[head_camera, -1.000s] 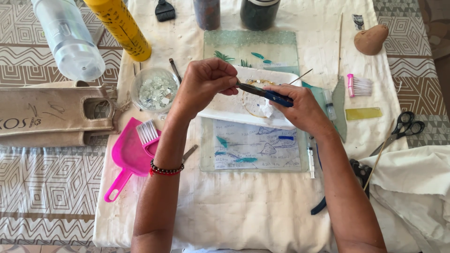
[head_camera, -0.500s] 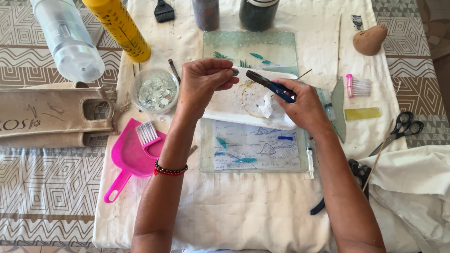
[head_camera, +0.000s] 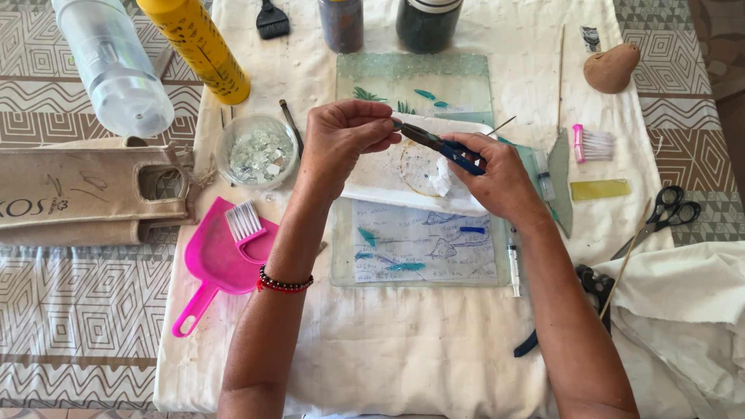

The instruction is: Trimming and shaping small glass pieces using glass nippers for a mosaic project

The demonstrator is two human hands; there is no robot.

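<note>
My right hand (head_camera: 500,182) grips blue-handled nippers (head_camera: 446,146), which slant up and to the left. My left hand (head_camera: 341,140) has its thumb and fingers pinched together at the tool's metal tip; whatever small piece lies between them is hidden. Both hands hover over a white tray (head_camera: 380,186) that holds a round clear glass disc (head_camera: 419,167). In front of the tray lies a glass sheet (head_camera: 423,248) over a paper drawing, with a few teal and blue bits on it. A second glass sheet (head_camera: 415,81) with teal pieces lies behind.
A bowl of glass chips (head_camera: 256,151), a pink dustpan (head_camera: 213,268) with a brush (head_camera: 244,221), a yellow bottle (head_camera: 198,46) and a clear bottle (head_camera: 116,70) are at the left. Scissors (head_camera: 667,209), a pink brush (head_camera: 594,143), a yellow strip (head_camera: 599,189) and white cloth (head_camera: 683,295) are at the right.
The nippers' tip has lifted, so the tool slants more steeply. My left fingers have closed in at its tip. Both hands stay over the white tray.
</note>
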